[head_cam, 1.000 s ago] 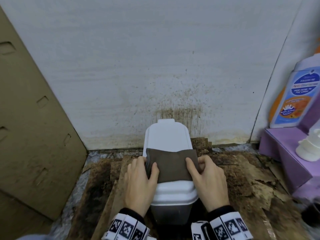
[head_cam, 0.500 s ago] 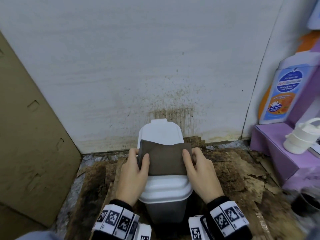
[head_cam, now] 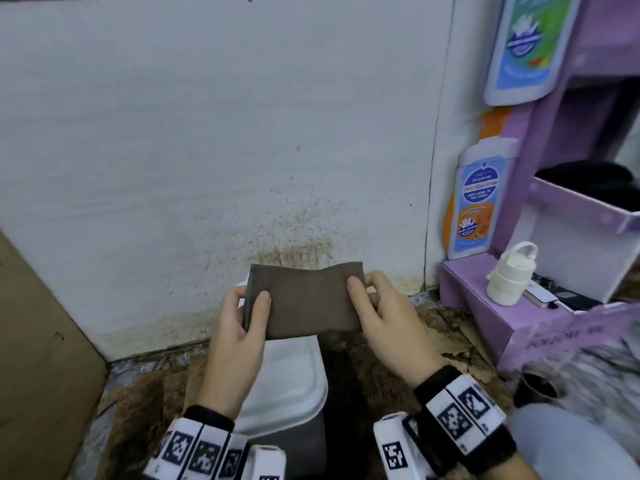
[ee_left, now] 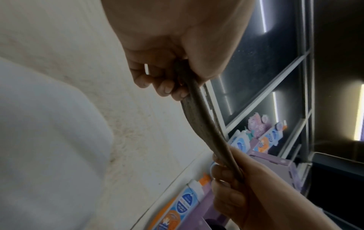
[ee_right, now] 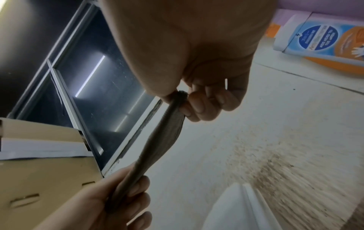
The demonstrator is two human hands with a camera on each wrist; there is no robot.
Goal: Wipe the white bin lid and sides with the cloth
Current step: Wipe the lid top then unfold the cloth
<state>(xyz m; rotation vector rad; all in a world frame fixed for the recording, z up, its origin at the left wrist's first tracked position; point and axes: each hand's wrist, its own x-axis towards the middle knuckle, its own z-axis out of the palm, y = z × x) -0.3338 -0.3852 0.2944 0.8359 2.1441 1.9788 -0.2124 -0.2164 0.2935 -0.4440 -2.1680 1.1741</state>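
The left hand (head_cam: pixel 239 327) and right hand (head_cam: pixel 388 320) each pinch an end of the brown cloth (head_cam: pixel 304 299), their grip holding it above the white bin lid (head_cam: pixel 294 379).

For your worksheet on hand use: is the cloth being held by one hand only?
No: the left hand and right hand each pinch one end of the cloth.
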